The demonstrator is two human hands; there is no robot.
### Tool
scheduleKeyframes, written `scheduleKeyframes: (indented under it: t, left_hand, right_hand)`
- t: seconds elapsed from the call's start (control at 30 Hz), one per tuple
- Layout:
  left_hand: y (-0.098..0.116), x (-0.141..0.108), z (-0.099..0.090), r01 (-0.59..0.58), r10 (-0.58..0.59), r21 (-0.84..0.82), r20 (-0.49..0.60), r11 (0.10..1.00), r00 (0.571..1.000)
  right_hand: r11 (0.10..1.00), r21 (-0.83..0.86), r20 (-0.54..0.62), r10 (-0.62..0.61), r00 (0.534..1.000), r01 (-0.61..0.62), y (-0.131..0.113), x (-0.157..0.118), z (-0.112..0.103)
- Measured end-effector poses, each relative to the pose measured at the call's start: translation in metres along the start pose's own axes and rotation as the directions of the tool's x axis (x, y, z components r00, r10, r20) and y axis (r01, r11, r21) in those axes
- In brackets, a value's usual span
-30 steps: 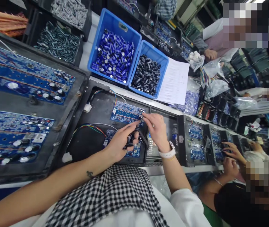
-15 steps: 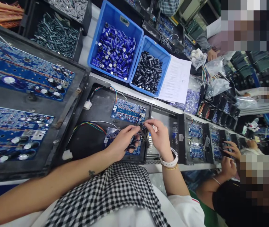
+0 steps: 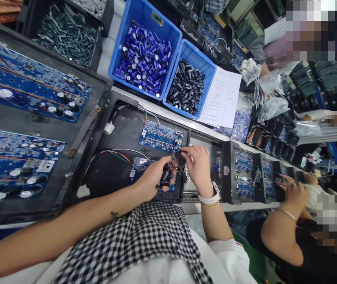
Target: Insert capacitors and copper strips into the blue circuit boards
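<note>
My left hand [image 3: 152, 177] is curled around several black capacitors [image 3: 165, 178], above the lower blue circuit board [image 3: 139, 165]. It covers much of that board. Close beside it, my right hand [image 3: 198, 167] has thumb and forefinger pinched together near the lower right corner of the upper circuit board [image 3: 162, 136]. Whatever sits between those fingertips is too small and dark to make out. Both boards lie in a black tray [image 3: 112, 148], with coloured wires [image 3: 113, 152] running off to the left. A dark strap-like bar [image 3: 180, 163] stands between my hands.
Beyond the tray stand a blue bin [image 3: 115, 51] of blue capacitors and a smaller bin [image 3: 211, 85] of black ones. Printed paper [image 3: 224, 96] lies beside them. Larger boards [image 3: 17, 165] fill a frame at left. A co-worker's hands [image 3: 295, 193] work at trays on the right.
My left hand has turned and opened slightly, so more of the black capacitors show. My right hand has stayed nearly in place. The co-worker's arm on the right has moved farther forward.
</note>
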State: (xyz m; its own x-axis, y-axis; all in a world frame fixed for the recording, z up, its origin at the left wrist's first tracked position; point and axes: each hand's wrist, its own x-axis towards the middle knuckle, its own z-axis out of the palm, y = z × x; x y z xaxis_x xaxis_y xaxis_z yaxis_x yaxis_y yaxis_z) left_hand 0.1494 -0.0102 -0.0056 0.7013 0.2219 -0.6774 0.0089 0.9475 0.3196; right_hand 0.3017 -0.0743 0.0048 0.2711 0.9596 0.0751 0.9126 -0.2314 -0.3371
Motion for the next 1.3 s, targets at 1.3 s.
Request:
scheduleKeyframes:
  t: [1.3]
  left_hand:
    - [0.002,-0.005,0.001,-0.025,0.023,0.048,0.042,0.999,0.999]
  right_hand:
    - [0.999,-0.040,-0.046,0.036,0.998,-0.037,0.031,0.026,0.022]
